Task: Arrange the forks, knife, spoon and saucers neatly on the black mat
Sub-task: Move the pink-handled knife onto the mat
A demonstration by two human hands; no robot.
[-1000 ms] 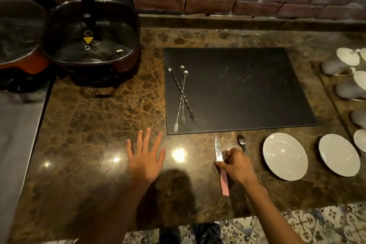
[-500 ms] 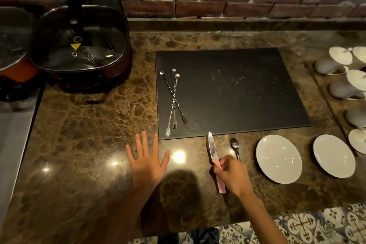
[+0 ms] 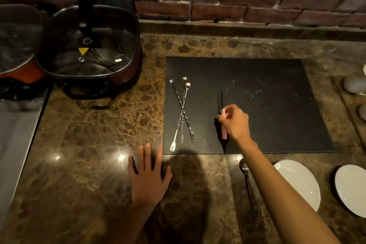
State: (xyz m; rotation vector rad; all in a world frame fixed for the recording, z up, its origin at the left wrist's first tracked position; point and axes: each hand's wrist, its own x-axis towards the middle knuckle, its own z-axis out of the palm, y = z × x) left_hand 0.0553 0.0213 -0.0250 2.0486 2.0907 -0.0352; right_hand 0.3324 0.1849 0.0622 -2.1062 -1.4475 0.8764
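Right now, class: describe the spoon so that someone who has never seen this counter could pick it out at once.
Start at the black mat on the brown marble counter. Just off its near edge, beside the right forearm and left of the two white saucers, lies the spoon, bowl towards the mat. Unlike the three crossed forks, it is dark, plain-handled and off the mat.

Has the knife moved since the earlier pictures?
Yes. The right hand has carried the knife from the counter onto the mat, right of the forks.
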